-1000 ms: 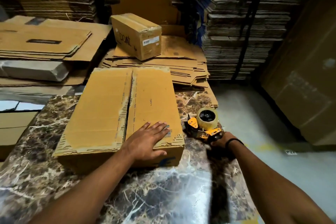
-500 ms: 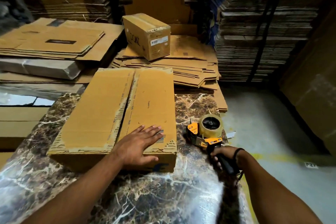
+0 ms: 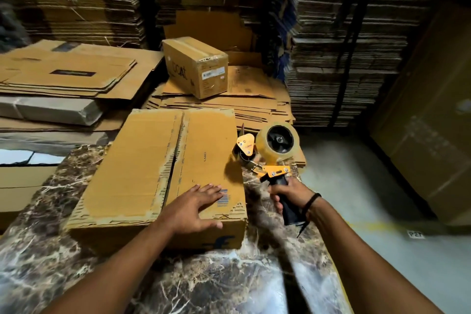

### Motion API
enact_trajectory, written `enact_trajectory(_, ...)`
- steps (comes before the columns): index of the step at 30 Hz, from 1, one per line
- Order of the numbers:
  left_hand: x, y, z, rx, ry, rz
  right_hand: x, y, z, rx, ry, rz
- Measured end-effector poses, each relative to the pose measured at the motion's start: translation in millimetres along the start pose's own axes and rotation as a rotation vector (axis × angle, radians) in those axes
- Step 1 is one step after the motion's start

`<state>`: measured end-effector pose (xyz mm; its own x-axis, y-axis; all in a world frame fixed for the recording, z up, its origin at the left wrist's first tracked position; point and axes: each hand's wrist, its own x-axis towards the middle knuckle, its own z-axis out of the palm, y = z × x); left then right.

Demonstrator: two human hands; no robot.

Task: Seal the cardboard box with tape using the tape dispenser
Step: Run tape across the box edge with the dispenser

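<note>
Cardboard box (image 3: 163,176) on counter (image 3: 229,280) pinned flat by left hand (image 3: 196,208), tape dispenser (image 3: 267,153) at 3 o'clock gripped by right hand (image 3: 290,192) fingers; tape should be started at the near end of the unsealed centre seam.

Left hand (image 3: 197,205) flat, fingers spread; right hand (image 3: 289,192) fisted in a grip

Beyond the fingers, a smaller sealed carton (image 3: 195,66) sits on flattened cardboard sheets (image 3: 244,107), below them a marble tabletop (image 3: 216,283).
</note>
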<state>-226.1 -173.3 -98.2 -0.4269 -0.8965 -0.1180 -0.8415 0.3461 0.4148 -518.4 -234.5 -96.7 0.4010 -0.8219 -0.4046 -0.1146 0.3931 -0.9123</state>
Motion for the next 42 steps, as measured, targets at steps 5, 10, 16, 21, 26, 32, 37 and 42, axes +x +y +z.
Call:
enact_trajectory(5,-18,0,-23,-1.248,0.514,-0.31,-3,-36,59,-0.093,-0.054,-0.083)
enact_trajectory(10,-63,-27,-52,-1.845,0.626,-0.266,6,-45,134,-0.245,-0.116,-0.129)
enact_trajectory(16,-139,-81,-68,-1.793,0.852,-0.405,25,-60,224,-0.548,-0.177,-0.205)
enact_trajectory(21,-188,-125,-56,-1.572,1.047,-0.63,47,-67,292,-0.917,-0.192,-0.35)
enact_trajectory(26,-210,-149,-29,-1.546,1.119,-0.728,60,-70,339,-1.087,-0.21,-0.376)
enact_trajectory(32,-211,-146,2,-1.562,0.991,-0.821,63,-65,349,-1.24,-0.215,-0.328)
enact_trajectory(37,-200,-144,18,-1.443,0.944,-0.813,65,-65,349,-1.284,-0.213,-0.319)
enact_trajectory(42,-194,-140,25,-1.428,1.011,-0.833,64,-65,349,-1.295,-0.223,-0.318)
